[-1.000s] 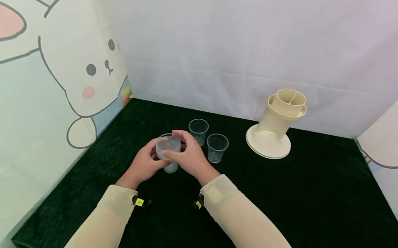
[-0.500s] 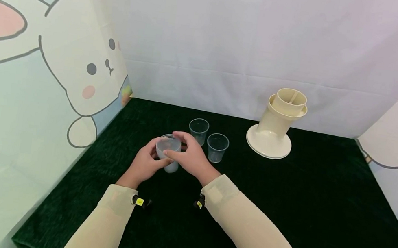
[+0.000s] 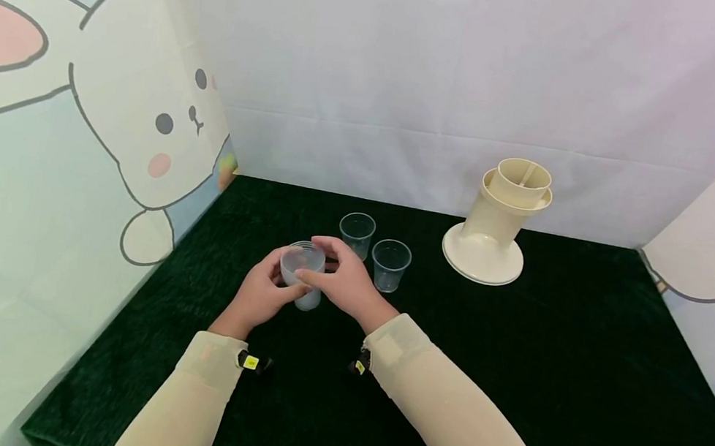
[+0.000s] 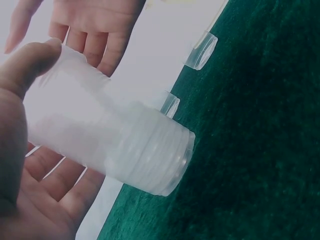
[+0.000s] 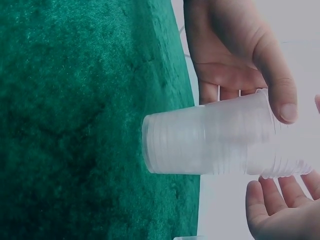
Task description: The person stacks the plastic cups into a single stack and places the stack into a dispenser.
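Both hands hold a stack of nested clear plastic cups (image 3: 307,300) upright, left of the table's middle. My left hand (image 3: 256,295) curls round the stack's side, its thumb across the front, as the left wrist view also shows on the cups (image 4: 120,135). Higher up, near the rims, my right hand (image 3: 353,287) grips the stack with thumb and fingers. In the right wrist view the stack's base (image 5: 172,142) points toward the green cloth, and whether it touches cannot be told. Two single clear cups stand just beyond the right hand, one nearer (image 3: 390,266) and one farther (image 3: 357,227).
A cream-coloured stand with a round base and a tube-shaped top (image 3: 493,224) is at the back right. Dark green velvety cloth (image 3: 514,359) covers the table. A white curtain (image 3: 447,79) hangs behind it, and a rabbit-printed sheet (image 3: 106,106) lines the left side.
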The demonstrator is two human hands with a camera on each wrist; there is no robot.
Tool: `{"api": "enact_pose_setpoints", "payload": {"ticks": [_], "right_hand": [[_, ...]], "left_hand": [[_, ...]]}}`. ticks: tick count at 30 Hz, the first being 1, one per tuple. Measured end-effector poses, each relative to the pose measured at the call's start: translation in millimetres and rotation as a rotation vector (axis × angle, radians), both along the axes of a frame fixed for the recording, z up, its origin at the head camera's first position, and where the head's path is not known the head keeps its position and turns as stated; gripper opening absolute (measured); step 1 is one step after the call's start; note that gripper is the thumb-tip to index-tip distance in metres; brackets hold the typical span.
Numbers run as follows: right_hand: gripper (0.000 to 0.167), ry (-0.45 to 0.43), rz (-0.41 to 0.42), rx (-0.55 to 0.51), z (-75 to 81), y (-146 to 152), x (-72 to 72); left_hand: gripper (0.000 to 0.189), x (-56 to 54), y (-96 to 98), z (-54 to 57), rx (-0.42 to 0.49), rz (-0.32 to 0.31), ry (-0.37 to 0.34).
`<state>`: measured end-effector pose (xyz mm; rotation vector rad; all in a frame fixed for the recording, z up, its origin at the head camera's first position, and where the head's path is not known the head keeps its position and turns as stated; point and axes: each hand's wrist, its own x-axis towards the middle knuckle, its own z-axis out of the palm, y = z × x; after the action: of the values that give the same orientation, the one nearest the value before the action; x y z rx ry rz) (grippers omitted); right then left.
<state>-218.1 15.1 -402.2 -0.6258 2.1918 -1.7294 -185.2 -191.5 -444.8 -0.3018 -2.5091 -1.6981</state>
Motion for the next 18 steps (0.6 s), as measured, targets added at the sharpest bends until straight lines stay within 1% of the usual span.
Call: {"api": "enact_pose_setpoints", "payload": {"ticks": [9, 15, 18], "right_hand": [[0.060, 0.014, -0.022, -0.034, 1.1, 2, -0.1], [0.058, 0.023, -0.039, -0.073, 2.4, 8, 3.4], [0.056, 0.045, -0.054, -0.092, 4.2, 14, 5.3]], "left_hand": [[0.067, 0.7, 0.2, 0.7, 0.004, 0.007, -0.024], [0.069, 2.4, 1.2, 3.3, 0.011, 0.012, -0.048], [0.071, 2.1, 1.3, 3.2, 0.016, 0.010, -0.050]]}}
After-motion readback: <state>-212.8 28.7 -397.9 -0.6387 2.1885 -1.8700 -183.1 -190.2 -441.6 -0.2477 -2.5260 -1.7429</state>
